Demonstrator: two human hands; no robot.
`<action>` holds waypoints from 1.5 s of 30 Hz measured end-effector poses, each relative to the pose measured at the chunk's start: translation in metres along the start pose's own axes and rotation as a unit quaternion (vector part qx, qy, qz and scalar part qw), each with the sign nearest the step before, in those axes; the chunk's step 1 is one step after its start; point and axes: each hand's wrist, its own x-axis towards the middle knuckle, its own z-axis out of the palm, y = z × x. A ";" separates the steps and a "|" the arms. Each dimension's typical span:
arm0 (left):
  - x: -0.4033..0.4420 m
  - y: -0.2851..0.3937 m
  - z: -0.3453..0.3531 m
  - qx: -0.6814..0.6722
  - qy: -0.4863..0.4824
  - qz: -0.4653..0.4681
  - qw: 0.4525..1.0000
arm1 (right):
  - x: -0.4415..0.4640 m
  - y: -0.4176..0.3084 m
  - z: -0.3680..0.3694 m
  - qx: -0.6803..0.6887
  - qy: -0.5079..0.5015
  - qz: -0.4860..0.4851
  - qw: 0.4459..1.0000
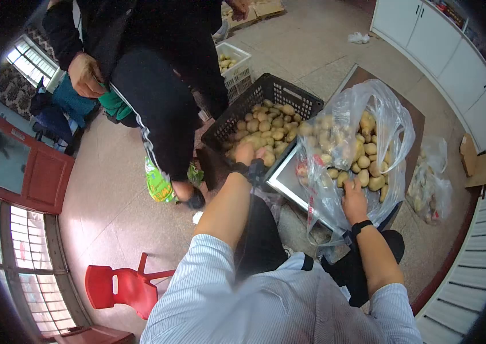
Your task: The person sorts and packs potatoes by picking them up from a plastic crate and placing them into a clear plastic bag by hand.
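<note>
My left hand reaches into a black plastic crate and lies against the potatoes heaped there. Its fingertips blend with the potatoes, so its grip cannot be made out. My right hand is at the near side of a clear plastic bag, fingers extended and a little apart, touching the potatoes inside. The bag's mouth is spread wide, with its handles loose. Beneath it is a flat metal-topped platform, partly covered by the bag.
Another person in dark clothes stands beside the crate, a hand at the left. Behind are a white crate of potatoes and white cabinets. A filled plastic bag lies right; a green bag and red chair are left.
</note>
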 end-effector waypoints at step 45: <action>-0.067 -0.015 0.088 0.251 -0.300 -0.255 0.884 | 0.034 -0.072 -0.035 0.567 -0.070 0.055 0.819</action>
